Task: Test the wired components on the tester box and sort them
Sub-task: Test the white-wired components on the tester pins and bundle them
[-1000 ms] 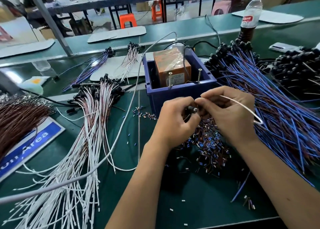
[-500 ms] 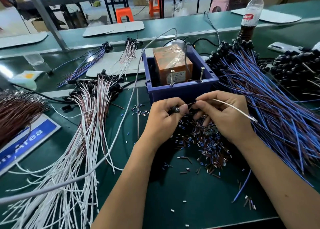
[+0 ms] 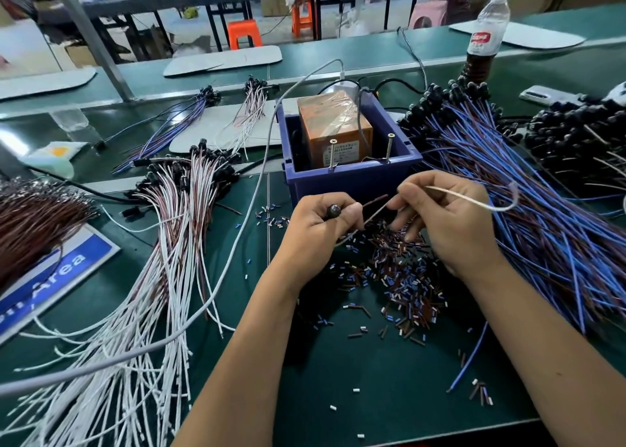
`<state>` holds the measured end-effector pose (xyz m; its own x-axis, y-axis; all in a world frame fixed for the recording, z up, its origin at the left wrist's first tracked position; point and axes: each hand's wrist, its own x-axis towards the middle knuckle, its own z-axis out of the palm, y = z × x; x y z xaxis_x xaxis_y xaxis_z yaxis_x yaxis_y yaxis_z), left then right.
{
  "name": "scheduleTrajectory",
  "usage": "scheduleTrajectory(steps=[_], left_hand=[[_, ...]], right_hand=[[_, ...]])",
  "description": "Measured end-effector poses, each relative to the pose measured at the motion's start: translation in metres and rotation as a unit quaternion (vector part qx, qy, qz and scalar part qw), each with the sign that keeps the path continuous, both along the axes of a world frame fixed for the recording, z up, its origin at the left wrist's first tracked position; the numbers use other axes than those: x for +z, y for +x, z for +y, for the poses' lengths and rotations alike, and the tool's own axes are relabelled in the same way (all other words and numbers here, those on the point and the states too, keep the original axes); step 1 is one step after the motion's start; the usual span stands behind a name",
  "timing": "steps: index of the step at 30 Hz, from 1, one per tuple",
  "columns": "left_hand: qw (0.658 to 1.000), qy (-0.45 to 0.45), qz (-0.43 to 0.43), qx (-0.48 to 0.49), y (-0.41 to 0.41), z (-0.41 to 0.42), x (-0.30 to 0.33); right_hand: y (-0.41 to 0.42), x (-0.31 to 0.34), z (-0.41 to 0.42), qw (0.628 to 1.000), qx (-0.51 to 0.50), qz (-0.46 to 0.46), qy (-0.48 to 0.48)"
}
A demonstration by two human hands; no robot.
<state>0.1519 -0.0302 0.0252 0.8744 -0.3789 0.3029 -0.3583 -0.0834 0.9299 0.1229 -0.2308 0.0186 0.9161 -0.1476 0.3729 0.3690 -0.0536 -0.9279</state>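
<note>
left hand (image 3: 316, 231) grips a black-headed component (image 3: 333, 211), right hand (image 3: 450, 223) pinches its white wire (image 3: 474, 202), blue tester box (image 3: 352, 175) untouched, huge blue-wired pile (image 3: 508, 189) probably still waiting

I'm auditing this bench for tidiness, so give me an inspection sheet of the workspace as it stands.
Surface: green mat, littered with insulation bits.
Job's things: blue tester box with two upright screws; blue-wired pile to its right, white-wired pile to its left.
Clutter: heap of cut sleeve pieces beneath the hands; drink bottle; phone.
Hands: left hand grips a component's black head; right hand pinches its white lead.
Cables: grey cable crosses the mat to the box.
Surroundings: orange stools behind the bench.
</note>
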Motion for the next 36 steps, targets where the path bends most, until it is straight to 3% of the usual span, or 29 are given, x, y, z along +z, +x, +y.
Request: scheduleTrajectory(steps=[3,7,18,22,27,31,34,36], left_hand=[[1.0,-0.026,0.005,0.007,0.001,0.003,0.0],[1.0,0.021,-0.005,-0.016,-0.004,-0.003,0.001],[0.999,0.017,0.012,-0.031,-0.008,-0.006,0.002],[0.999,-0.04,0.031,-0.01,-0.003,0.0,0.003],[0.986,-0.148,0.076,-0.014,0.002,0.005,-0.001],[0.978,-0.184,0.098,-0.019,0.002,0.005,-0.002],[0.974,-0.196,0.107,-0.03,0.002,0.005,0.0],[0.97,-0.207,0.119,-0.041,0.001,0.004,0.002]], right_hand=[[-0.001,0.001,-0.001,1.0,0.015,0.005,0.01],[-0.004,-0.001,0.011,0.998,0.06,0.011,-0.008],[-0.006,0.0,0.01,0.998,0.048,0.039,0.022],[-0.003,0.004,-0.004,0.994,0.022,0.041,0.103],[-0.006,0.0,-0.005,0.995,0.078,0.054,0.043],[-0.005,0.007,-0.013,0.978,0.068,0.043,0.191],[-0.003,0.014,-0.022,0.933,0.062,0.034,0.353],[-0.002,0.016,-0.024,0.91,0.062,0.028,0.409]])
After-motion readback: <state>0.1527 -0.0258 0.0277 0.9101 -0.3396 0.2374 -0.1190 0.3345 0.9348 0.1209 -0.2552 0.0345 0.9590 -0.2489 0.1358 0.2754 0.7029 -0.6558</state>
